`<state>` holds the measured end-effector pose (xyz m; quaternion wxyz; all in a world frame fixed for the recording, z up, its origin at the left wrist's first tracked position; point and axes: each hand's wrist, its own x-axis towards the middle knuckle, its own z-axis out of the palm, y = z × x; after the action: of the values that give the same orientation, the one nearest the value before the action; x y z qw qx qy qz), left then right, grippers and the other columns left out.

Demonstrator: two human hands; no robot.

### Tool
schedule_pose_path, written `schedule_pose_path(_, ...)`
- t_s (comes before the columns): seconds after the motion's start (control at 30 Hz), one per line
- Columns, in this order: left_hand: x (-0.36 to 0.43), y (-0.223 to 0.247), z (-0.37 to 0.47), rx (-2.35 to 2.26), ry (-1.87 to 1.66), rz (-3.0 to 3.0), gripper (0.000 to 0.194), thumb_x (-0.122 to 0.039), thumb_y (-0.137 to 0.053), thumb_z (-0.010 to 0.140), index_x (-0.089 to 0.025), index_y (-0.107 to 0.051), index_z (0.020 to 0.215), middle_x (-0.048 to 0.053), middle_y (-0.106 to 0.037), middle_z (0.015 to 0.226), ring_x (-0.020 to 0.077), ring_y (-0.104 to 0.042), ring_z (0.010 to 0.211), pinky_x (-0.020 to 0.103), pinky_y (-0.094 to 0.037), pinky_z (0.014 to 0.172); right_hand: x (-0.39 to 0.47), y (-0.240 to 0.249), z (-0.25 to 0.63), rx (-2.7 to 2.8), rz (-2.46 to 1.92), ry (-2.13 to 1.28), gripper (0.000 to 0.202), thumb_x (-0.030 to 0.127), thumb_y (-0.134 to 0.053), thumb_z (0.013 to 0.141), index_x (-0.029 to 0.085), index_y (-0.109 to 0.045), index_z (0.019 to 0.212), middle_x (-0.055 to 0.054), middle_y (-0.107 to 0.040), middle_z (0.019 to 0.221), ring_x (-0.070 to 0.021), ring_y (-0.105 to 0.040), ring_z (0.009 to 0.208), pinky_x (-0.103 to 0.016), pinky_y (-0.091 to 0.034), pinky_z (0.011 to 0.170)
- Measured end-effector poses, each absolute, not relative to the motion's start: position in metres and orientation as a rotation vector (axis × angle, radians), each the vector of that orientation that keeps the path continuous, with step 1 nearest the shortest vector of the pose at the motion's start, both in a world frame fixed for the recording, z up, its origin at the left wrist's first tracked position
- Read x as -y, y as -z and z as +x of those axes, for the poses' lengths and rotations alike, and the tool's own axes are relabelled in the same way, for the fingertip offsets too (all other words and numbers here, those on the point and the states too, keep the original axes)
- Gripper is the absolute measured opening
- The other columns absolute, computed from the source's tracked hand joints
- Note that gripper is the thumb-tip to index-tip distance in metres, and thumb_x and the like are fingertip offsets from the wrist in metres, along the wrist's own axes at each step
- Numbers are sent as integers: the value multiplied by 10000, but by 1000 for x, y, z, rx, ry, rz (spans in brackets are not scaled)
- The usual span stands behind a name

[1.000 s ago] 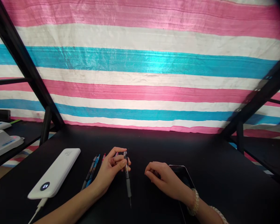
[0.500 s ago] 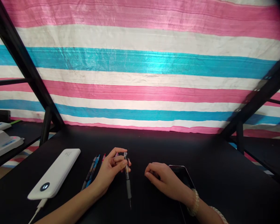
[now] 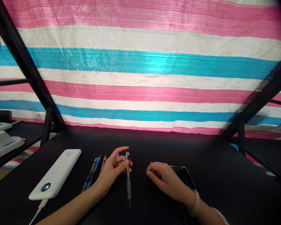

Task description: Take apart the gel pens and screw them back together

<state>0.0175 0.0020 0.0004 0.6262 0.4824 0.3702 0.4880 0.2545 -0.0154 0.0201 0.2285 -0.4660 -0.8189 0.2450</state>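
Note:
My left hand (image 3: 111,170) grips a clear-barrelled pen (image 3: 128,182) between thumb and fingers. Its grey rubber grip and thin tip point down towards me. The index finger is stretched out just above the pen's top end. My right hand (image 3: 162,178) rests to the right with its fingers loosely curled in, and nothing shows in them. Under that wrist lies a dark flat device like a phone or tablet (image 3: 184,176), partly hidden by the forearm. Several pens (image 3: 93,172), blue and dark, lie left of my left hand, with a pink pen (image 3: 104,159) partly behind it.
A white power bank (image 3: 58,173) with a lit round display lies at the left, a white cable (image 3: 40,207) plugged into it. The black table (image 3: 140,140) ends at a striped plastic sheet (image 3: 140,93). Black frame bars (image 3: 35,81) slant up on both sides. White devices (image 3: 7,142) stand far left.
My left index finger has lifted from the pen's top end. The pen has tilted slightly, its tip shifting a little left and away from me. My right hand has barely moved.

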Motion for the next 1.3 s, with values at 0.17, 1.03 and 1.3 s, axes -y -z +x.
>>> schedule_pose_path(0.17,-1,-1,19,-858,-1115,1114,502,-358,-766,833,-231,-505,1243,10,-711,783,157,-661,668,254,-457,634,12,-16,256,2066,-1298,-723,209,236,-513,979,190,-630,812,26,-570,669,-136,-517,602,-243,-357,564)
schedule_pose_path(1.03,-27,-6,-12,-1421,-944,2000,306,-237,-707,773,-221,-707,1078,-3,-662,734,170,-560,552,263,-407,562,7,-15,259,1792,-1270,-792,242,323,-482,952,172,-628,831,25,-512,589,-154,-519,551,-261,-371,532)
schedule_pose_path(1.3,-34,-4,-26,-1468,-819,2198,320,-225,-761,711,-249,-730,1029,44,-710,890,277,-601,877,318,-419,731,6,-9,263,1847,-1246,-774,267,361,-471,967,184,-625,840,22,-522,587,-164,-531,544,-268,-385,534)
